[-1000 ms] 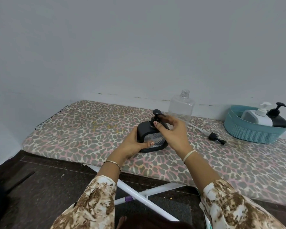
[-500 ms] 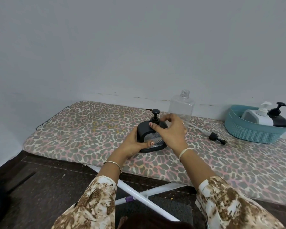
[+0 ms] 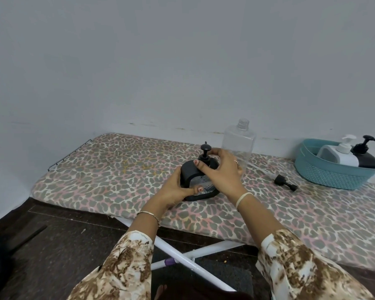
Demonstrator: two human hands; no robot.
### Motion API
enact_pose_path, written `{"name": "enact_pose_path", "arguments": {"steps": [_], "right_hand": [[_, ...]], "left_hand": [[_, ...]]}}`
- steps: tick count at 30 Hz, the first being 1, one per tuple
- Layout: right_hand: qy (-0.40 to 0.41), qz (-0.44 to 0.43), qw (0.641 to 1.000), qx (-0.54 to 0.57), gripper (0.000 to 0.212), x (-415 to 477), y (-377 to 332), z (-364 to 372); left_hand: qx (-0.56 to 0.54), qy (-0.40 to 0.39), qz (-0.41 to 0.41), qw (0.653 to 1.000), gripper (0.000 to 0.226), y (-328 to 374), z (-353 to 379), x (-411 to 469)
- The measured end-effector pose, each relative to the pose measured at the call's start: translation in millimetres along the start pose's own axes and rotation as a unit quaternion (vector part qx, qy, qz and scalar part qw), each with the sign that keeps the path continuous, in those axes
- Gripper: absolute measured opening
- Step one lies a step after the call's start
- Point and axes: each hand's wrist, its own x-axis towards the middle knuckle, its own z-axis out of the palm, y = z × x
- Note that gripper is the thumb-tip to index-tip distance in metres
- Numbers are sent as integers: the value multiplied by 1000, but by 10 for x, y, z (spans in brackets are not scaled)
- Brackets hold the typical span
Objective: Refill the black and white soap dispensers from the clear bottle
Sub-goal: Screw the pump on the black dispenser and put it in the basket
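Black dispenser (image 3: 187, 172) half hidden by both hands: left hand (image 3: 175, 188) grips its side, right hand (image 3: 222, 173) pinches its pump (image 3: 205, 148).

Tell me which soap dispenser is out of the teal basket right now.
The black dispenser standing on the leopard-print board, gripped by the left hand and right hand. The white dispenser and the second black one sit inside the teal basket.

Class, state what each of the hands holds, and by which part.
Left hand grips the black dispenser by its lower body; right hand curls round its pump collar on top.
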Motion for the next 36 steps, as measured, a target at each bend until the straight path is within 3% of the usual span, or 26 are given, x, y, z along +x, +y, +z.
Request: {"name": "enact_pose_path", "arguments": {"steps": [3, 9, 12, 17, 23, 27, 30, 32, 36], "right_hand": [[-79, -26, 996, -9, 44, 29, 30, -60], [22, -18, 986, -165, 38, -17, -69, -55], [31, -18, 988, -147, 37, -15, -74, -40], [-71, -9, 996, -49, 55, 10, -18, -62], [38, -36, 990, -128, 41, -12, -50, -60], [102, 5, 975, -199, 36, -102, -174, -61], [138, 27, 971, -192, 32, -121, -175, -5], [105, 32, 986, -126, 35, -95, -127, 7], [-43, 18, 999, 16, 53, -40, 2, -64]], "left_hand": [[2, 4, -9, 1000, 66, -13, -14, 10], [13, 8, -3, 1000, 69, -11, -6, 14], [15, 8, 1, 1000, 69, -12, -10, 15], [14, 7, -2, 1000, 68, -27, -16, 27], [51, 31, 15, 998, 68, -68, -13, 42], [108, 71, 39, 991, 64, -98, 32, 20], [111, 85, 55, 989, 65, -100, 82, -11], [107, 81, 51, 990, 67, -85, 83, -16], [101, 65, 31, 992, 69, -47, 49, -14]]}}
